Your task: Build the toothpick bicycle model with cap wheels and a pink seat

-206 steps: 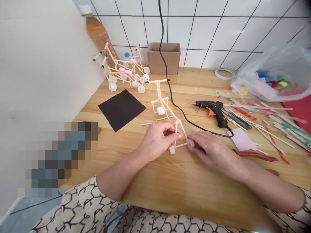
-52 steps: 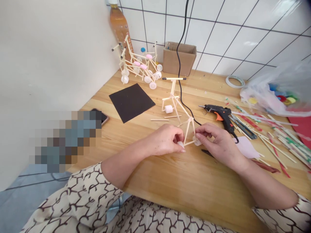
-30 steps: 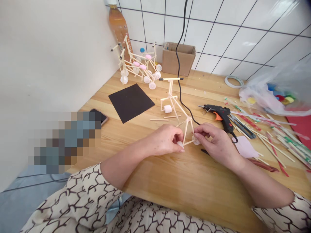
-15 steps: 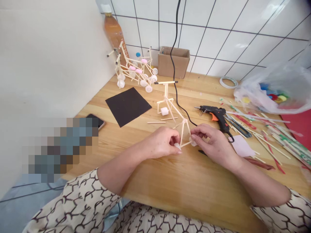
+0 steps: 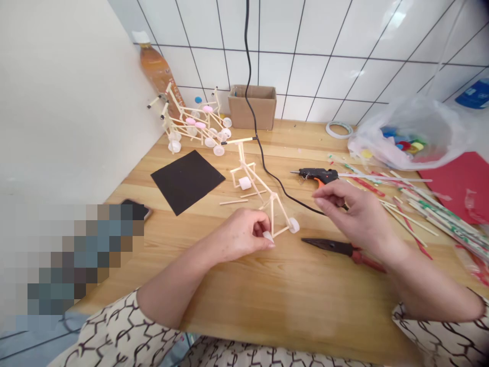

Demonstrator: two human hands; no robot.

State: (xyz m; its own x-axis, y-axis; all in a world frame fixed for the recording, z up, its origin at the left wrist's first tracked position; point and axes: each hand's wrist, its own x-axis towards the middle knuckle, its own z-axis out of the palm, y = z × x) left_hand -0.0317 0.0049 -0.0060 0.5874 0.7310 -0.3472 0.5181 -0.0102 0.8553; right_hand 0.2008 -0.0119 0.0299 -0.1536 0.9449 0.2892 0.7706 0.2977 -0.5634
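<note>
Low over the table, my left hand point(image 5: 248, 232) pinches a white bottle cap point(image 5: 268, 236) at the near left corner of a small tricycle model point(image 5: 256, 176) made of pale sticks. Another white cap stands as a wheel point(image 5: 294, 225) at its near right corner, untouched. The front wheel point(image 5: 245, 183) is a white cap, and the handlebar has black ends. My right hand point(image 5: 347, 211) hovers to the right of the model, thumb and forefinger drawn together; nothing shows between them. Just beyond it lies a black hot glue gun point(image 5: 319, 176) with an orange trigger, partly covered by the hand.
Red-handled pliers point(image 5: 330, 246) lie under my right forearm. Several finished stick tricycles point(image 5: 194, 122) stand by a bottle point(image 5: 158, 69) and a cardboard box point(image 5: 253, 108). A black sheet point(image 5: 188, 182), loose sticks, tape point(image 5: 339, 129) and a bag of caps point(image 5: 412, 137) surround the work.
My right hand has let go of the right rear wheel and moved right, towards the glue gun. The pliers now show more fully. My left hand stays on its cap; the view has shifted.
</note>
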